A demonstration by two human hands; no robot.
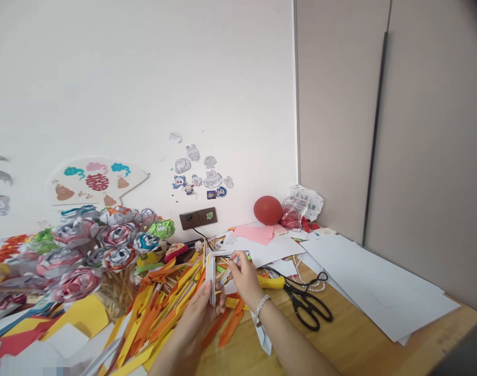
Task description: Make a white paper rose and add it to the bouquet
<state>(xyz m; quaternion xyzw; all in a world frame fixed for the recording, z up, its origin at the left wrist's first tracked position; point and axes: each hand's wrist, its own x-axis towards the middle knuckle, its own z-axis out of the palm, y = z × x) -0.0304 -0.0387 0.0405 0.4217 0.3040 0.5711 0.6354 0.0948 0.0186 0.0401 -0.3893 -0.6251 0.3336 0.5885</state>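
Close to the table's middle, my left hand [206, 302] is closed around a narrow bundle of folded white paper strips [211, 269] that stands upright. My right hand [243, 272], with a sparkling bracelet [261, 309] at its wrist, pinches the end of another small folded strip [225, 275] just beside the bundle. Whether the two pieces are joined, I cannot tell. Orange and yellow folded strips [176, 297] lie in a heap under and left of my hands. Black-handled scissors [311, 303] rest to the right of my right hand, near a yellow tool handle [272, 282].
Several folded paper flowers [119, 235] crowd the left side. A red balloon [267, 210] and a plastic bag [301, 206] sit by the wall. White sheets [379, 287] cover the right of the table, with a bead string [299, 269] near them. Behind is a power socket [198, 218].
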